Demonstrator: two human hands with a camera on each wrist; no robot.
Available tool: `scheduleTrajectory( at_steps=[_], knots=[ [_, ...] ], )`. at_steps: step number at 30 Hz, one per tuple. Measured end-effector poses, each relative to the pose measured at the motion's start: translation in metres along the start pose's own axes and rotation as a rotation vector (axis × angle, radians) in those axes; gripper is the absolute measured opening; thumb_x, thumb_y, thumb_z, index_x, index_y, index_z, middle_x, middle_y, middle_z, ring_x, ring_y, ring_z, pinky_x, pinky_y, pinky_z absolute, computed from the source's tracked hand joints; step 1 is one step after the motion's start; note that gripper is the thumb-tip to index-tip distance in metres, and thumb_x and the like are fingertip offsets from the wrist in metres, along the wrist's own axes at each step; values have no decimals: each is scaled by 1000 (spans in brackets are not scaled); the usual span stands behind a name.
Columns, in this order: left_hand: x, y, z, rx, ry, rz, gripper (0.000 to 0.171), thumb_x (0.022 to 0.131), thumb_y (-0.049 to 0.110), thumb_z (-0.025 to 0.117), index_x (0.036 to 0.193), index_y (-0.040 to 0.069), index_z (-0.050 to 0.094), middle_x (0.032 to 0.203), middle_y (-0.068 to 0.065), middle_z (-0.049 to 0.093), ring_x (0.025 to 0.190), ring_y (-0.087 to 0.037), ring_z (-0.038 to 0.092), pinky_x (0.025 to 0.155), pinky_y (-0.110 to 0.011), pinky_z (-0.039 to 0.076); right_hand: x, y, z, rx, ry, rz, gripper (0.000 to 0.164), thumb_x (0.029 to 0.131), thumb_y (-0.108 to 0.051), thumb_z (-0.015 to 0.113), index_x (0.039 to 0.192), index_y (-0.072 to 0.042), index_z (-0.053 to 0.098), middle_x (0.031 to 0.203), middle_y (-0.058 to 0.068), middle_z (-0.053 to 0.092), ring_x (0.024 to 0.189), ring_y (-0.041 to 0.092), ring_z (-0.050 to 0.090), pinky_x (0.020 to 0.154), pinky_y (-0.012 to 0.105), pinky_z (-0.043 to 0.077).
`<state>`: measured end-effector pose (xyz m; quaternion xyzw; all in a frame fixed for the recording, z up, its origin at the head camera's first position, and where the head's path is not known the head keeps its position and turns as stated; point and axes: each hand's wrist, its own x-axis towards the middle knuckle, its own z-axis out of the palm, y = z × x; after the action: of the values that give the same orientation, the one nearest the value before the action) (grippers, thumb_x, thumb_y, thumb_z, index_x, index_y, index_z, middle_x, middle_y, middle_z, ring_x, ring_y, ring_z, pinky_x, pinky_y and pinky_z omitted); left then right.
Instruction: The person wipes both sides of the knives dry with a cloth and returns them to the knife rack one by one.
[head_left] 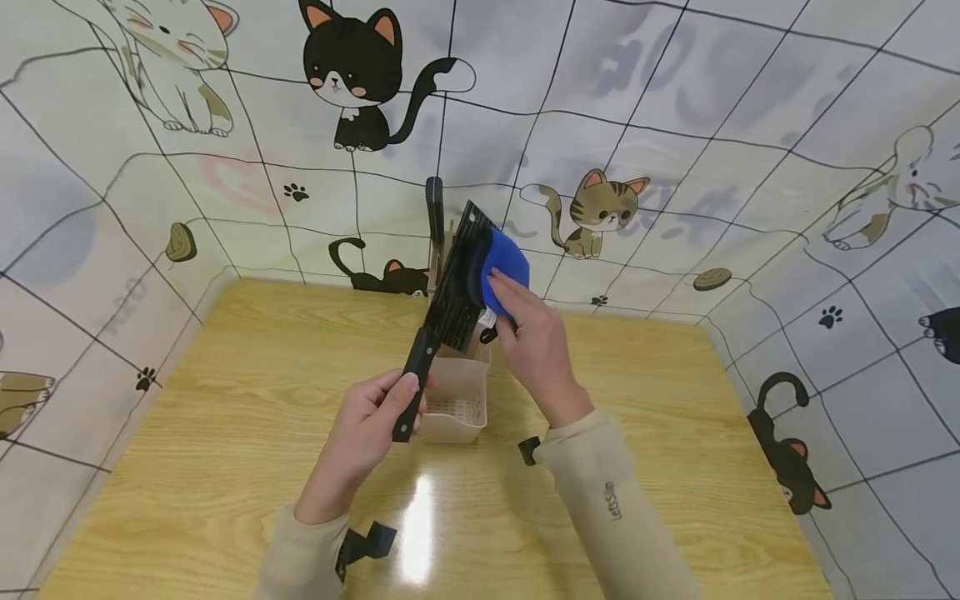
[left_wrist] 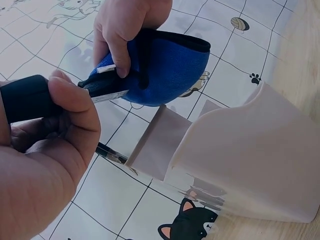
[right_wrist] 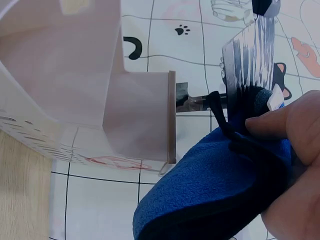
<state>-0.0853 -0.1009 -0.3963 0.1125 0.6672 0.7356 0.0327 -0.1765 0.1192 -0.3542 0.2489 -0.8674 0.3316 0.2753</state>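
My left hand (head_left: 367, 421) grips a cleaver (head_left: 417, 379) by its black handle, with the blade slanting up and away to the right. Dark and light streaks run over the broad blade (right_wrist: 250, 57) in the right wrist view. In my right hand (head_left: 536, 342) is a blue cloth (head_left: 512, 248) with black edging, a black loop and a small white tag. The fingers pinch the cloth (right_wrist: 200, 175) around the blade's edge, covering part of it. Below and behind the cleaver stands a beige plastic holder (head_left: 453, 432) with a perforated open basket in front.
Another knife (head_left: 434, 212) with a black handle stands upright in the back of the holder, near the wall. Black straps (head_left: 367, 543) hang beside the left sleeve. The wooden table (head_left: 637, 467) meets a wall sheet printed with cats (head_left: 352, 75) at the back and sides.
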Motion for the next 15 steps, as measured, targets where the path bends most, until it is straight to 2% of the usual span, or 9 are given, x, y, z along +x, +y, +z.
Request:
scheduleTrajectory(
  at_steps=[2,6,12,15],
  knots=[
    [1,0,0,-3,6,-3,36,111,22,48,109,-9,67,82,-26,58,64,-14,58,56,-24,48,-2,-2,-1,5,-10,-13,41,91,14,59,131,4,68,135,17,66,127,33,63,103,47,52],
    [2,1,0,-11,7,-11,37,111,23,48,112,-9,67,82,-21,59,65,-15,57,57,-25,49,-7,-5,-3,18,-33,-24,42,91,14,62,131,3,69,136,16,67,128,33,62,105,47,51],
    [2,4,-1,-22,14,-37,36,111,24,49,114,-8,66,86,-26,57,66,-17,57,60,-27,51,-13,-12,-5,15,-59,-54,44,89,14,64,131,1,69,136,15,67,128,34,62,105,47,50],
    [1,4,-1,-20,23,-53,38,111,26,48,114,-7,66,87,-24,58,67,-18,58,62,-28,52,-16,-15,-6,3,-75,-68,44,89,14,64,130,1,70,136,15,67,127,34,63,104,47,51]
  ],
)
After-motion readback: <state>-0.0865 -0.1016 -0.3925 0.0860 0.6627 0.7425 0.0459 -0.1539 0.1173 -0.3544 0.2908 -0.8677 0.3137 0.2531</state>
